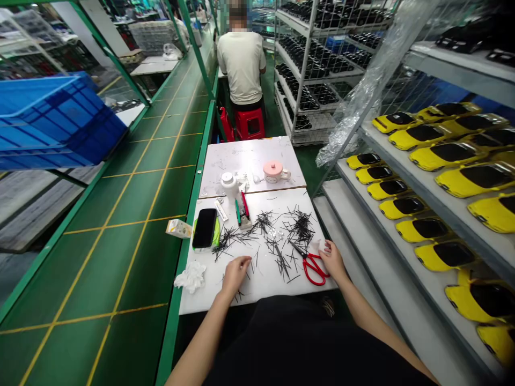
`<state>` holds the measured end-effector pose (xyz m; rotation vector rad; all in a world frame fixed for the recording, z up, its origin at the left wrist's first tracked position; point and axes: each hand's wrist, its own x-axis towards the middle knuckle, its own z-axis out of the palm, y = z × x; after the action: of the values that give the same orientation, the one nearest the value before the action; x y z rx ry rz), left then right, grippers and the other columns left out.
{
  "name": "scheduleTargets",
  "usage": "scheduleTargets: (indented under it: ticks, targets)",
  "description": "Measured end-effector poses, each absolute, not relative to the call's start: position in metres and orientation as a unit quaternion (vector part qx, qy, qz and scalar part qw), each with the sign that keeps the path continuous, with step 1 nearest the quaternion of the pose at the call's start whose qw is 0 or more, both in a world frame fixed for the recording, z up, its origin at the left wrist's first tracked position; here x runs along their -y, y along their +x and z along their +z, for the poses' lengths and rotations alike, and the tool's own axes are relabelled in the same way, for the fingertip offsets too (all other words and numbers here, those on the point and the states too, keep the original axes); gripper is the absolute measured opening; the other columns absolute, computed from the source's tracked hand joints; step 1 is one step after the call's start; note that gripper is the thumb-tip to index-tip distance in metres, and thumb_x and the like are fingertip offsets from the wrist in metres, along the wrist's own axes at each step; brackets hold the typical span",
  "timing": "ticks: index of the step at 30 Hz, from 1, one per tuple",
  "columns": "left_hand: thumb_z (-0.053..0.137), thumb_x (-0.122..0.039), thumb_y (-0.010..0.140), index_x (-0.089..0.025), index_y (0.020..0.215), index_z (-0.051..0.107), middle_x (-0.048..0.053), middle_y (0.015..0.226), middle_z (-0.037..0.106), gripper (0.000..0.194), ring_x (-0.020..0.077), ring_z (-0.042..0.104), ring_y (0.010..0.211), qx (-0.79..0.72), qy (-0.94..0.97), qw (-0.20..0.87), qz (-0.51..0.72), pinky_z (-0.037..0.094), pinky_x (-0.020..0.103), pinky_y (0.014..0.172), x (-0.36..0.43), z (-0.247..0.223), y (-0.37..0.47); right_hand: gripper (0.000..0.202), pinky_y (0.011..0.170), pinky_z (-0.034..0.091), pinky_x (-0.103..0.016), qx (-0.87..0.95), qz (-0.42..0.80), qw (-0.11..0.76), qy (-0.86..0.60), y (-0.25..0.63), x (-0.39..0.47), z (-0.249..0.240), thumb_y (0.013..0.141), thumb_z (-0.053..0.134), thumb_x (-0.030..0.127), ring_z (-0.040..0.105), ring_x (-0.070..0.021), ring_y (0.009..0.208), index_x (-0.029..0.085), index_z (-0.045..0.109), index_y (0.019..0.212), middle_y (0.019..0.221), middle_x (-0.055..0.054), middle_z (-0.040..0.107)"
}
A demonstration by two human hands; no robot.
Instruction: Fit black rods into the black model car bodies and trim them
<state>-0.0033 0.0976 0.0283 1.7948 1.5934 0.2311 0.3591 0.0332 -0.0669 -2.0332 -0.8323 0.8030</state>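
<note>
My left hand [236, 274] is over the front of the white table [249, 292], fingers pinched together. Whatever may be between its fingertips is too small to make out. At the table's right edge, my right hand [335, 260] has its fingers closed on a small crumpled white piece [322, 245], perhaps tissue or film. Just left of that hand lie red-handled scissors [316, 269], blades pointing to the far left. Thin black strips lie scattered in piles, one pile [301, 226] beyond the scissors and another [226, 240] beyond my left hand. Metal tweezers [280, 254] appear to lie among the strips.
A phone [204, 229], a crumpled white bag [190, 277], a small carton [179, 229], a white bottle [230, 186] and a pink-lidded cup [273, 171] stand around. Left runs a green conveyor [132, 214]; right, shelves hold yellow model cars [424, 228]. A person [242, 67] sits ahead.
</note>
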Motion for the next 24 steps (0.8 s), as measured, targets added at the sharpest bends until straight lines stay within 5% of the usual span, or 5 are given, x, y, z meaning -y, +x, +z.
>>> scheduleTargets:
  ticks: [9, 17, 24]
  targets:
    - [0.06, -0.033, 0.096, -0.019, 0.142, 0.048, 0.014, 0.155, 0.041, 0.05, 0.0331, 0.038, 0.143, -0.392, 0.859, 0.327, 0.035, 0.034, 0.062, 0.116, -0.136, -0.014, 0.101, 0.036, 0.084, 0.058, -0.042, 0.194, 0.242, 0.417, -0.854, 0.365, 0.08, -0.069, 0.096, 0.062, 0.033, 0.065, -0.0216, 0.101, 0.017, 0.057, 0.128, 0.123, -0.009, 0.061]
    - [0.056, -0.034, 0.098, -0.019, 0.142, 0.048, 0.014, 0.149, 0.048, 0.047, 0.0312, 0.047, 0.137, -0.371, 0.888, 0.273, 0.011, 0.04, 0.059, 0.112, -0.121, -0.026, 0.082, 0.034, 0.079, 0.058, -0.038, 0.171, 0.2, 0.366, -0.893, 0.361, 0.136, -0.05, 0.097, 0.06, 0.036, 0.066, -0.0192, 0.093, 0.016, 0.058, 0.124, 0.116, -0.008, 0.064]
    - [0.059, -0.029, 0.096, -0.019, 0.139, 0.051, 0.013, 0.147, 0.049, 0.044, 0.0305, 0.048, 0.135, -0.346, 0.903, 0.255, 0.014, 0.042, 0.057, 0.111, -0.137, -0.019, 0.083, 0.026, 0.087, 0.056, -0.041, 0.456, 0.285, 0.316, -0.781, 0.317, 0.058, -0.019, 0.099, 0.058, 0.035, 0.065, -0.0199, 0.1, 0.017, 0.063, 0.117, 0.116, -0.008, 0.065]
